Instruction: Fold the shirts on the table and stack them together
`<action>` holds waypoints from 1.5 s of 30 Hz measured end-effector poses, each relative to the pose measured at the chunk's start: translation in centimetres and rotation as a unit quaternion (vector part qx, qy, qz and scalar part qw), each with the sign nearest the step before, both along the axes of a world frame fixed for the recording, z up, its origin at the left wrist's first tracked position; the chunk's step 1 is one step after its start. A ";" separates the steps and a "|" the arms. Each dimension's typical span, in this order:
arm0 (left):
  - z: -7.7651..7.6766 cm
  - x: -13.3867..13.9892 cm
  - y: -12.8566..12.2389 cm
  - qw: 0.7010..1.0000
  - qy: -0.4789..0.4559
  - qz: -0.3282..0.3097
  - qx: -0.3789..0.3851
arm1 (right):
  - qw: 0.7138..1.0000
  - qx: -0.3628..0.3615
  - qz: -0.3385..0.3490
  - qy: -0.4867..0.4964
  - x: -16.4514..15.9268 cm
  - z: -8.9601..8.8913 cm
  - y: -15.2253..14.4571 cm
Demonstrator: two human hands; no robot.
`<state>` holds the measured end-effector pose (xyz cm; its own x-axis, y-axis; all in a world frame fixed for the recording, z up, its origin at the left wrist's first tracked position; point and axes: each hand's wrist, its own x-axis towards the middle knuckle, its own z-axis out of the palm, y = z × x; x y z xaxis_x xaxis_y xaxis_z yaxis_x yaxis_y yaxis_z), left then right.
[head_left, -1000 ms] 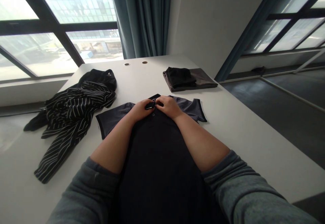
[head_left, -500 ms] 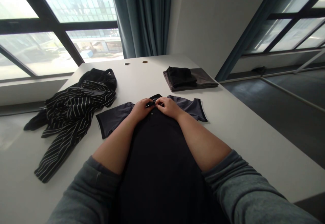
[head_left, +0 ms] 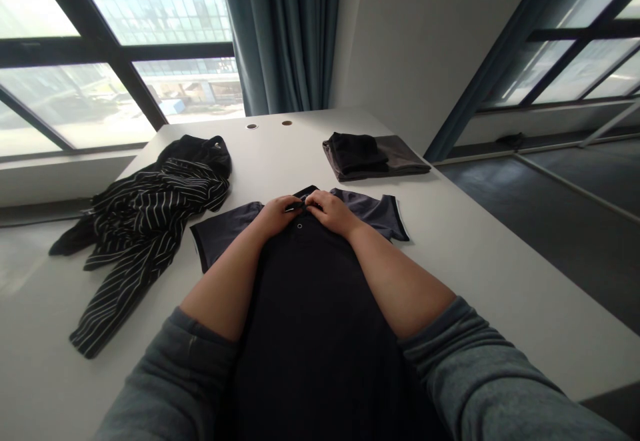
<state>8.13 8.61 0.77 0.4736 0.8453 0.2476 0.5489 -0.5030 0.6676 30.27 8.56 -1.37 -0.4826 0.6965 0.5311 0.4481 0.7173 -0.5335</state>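
A dark short-sleeved polo shirt lies front up on the white table, its grey sleeves spread to both sides and its collar away from me. My left hand pinches the left edge of the placket just below the collar. Right beside it, my right hand is closed on the other edge, fingertips almost meeting those of the left. One pale ring-shaped button shows beneath the hands. What lies between the fingertips is too small and dark to make out. My forearms cover parts of both sleeves.
A crumpled black-and-white striped garment lies on the left of the white table. Folded dark clothes are stacked at the back right. Two round cable holes are near the far edge, below a blue-green curtain and windows.
Both hands stay at the collar opening with only slight finger shifts. The view has moved a touch; the garments lie as before.
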 end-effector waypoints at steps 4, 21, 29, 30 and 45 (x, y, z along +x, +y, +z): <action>0.0 -0.1 0.0 1.000 -0.017 0.000 -0.027 | 1.000 0.020 -0.003 0.008 -0.1 0.3 -0.1; 0.0 -0.7 0.5 0.998 0.006 -0.040 -0.049 | 1.000 0.018 0.011 0.002 -0.2 0.9 -0.8; -0.2 -0.4 0.3 0.999 0.013 -0.034 -0.012 | 0.998 -0.056 0.001 0.015 0.3 0.7 -0.6; -0.2 -0.4 0.3 0.999 0.008 -0.032 -0.016 | 0.998 -0.064 -0.004 0.023 0.3 0.7 -0.6; -0.1 -0.1 0.1 0.999 -0.028 -0.018 0.004 | 0.996 0.038 -0.054 0.051 -0.4 1.4 -1.1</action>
<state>8.00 8.74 0.68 0.4893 0.8256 0.2811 0.4912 -0.5272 0.6934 29.83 7.49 -0.02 -0.3478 0.6970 0.6271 0.4717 0.7081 -0.5254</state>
